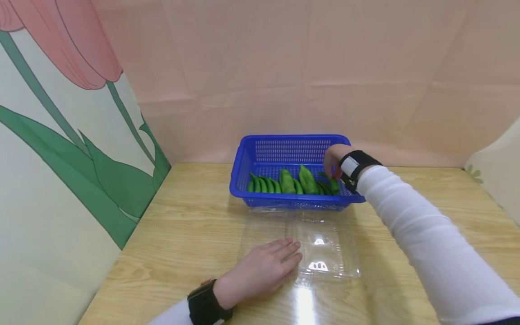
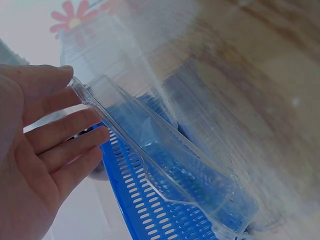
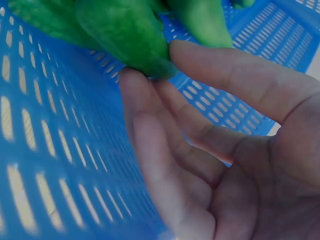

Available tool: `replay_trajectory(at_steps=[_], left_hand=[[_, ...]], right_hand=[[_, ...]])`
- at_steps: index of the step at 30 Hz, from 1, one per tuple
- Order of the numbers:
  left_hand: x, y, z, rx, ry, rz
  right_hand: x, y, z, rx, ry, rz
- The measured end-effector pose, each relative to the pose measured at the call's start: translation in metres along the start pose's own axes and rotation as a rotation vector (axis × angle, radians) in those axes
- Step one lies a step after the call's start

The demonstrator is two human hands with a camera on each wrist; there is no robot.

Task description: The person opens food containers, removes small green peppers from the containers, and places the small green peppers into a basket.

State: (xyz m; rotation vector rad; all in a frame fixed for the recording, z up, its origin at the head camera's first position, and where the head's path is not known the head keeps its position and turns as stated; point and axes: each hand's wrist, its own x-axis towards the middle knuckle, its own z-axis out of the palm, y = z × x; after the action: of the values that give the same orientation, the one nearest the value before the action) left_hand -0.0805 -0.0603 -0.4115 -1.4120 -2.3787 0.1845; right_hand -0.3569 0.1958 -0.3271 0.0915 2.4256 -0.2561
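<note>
Here the green pepper (image 3: 127, 35) lies at the right end of the row inside the blue basket (image 1: 284, 151), and the right hand (image 1: 336, 161) pinches its tip between the thumb and the first fingers; in the right wrist view the fingertips (image 3: 137, 82) close on the dark end of it, just above the slotted wall of the basket. More green peppers (image 1: 286, 181) lie side by side along the near wall of the same basket, touching each other. The basket stands at the far edge of the wooden table (image 1: 183, 225), about in its middle, close to the pink wall. Just in front of the basket lies a clear plastic box (image 1: 321, 250), open and flat, with its far rim near the basket. The left hand (image 1: 262, 268) rests on the left part of this box with straight fingers held close together, palm down. In the left wrist view the fingers (image 2: 65, 132) touch the rim of the transparent box.
</note>
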Motion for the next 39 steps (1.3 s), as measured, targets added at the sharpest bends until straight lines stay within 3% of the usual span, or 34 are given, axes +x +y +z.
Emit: replay_trajectory(at_steps=[7,13,24,30,36,39], left_hand=[[0.000,0.001,0.000,0.004,0.018,0.007],[0.000,0.001,-0.001,0.008,0.029,0.011],[-0.001,0.001,0.001,0.015,0.051,0.012],[-0.001,0.001,0.001,0.016,0.044,0.009],[-0.001,0.000,0.001,0.018,0.031,0.012],[-0.001,0.000,0.002,0.014,0.033,0.013]], right_hand=[[0.009,-0.001,0.007,-0.077,-0.069,0.060],[0.018,-0.002,0.011,-0.152,-0.027,0.052],[0.018,-0.007,0.016,-0.462,-0.050,-0.027],[0.021,-0.009,0.017,-0.391,-0.066,0.073],[0.020,-0.007,0.014,-0.396,-0.111,0.067],[0.015,-0.007,0.013,-0.312,-0.102,0.078]])
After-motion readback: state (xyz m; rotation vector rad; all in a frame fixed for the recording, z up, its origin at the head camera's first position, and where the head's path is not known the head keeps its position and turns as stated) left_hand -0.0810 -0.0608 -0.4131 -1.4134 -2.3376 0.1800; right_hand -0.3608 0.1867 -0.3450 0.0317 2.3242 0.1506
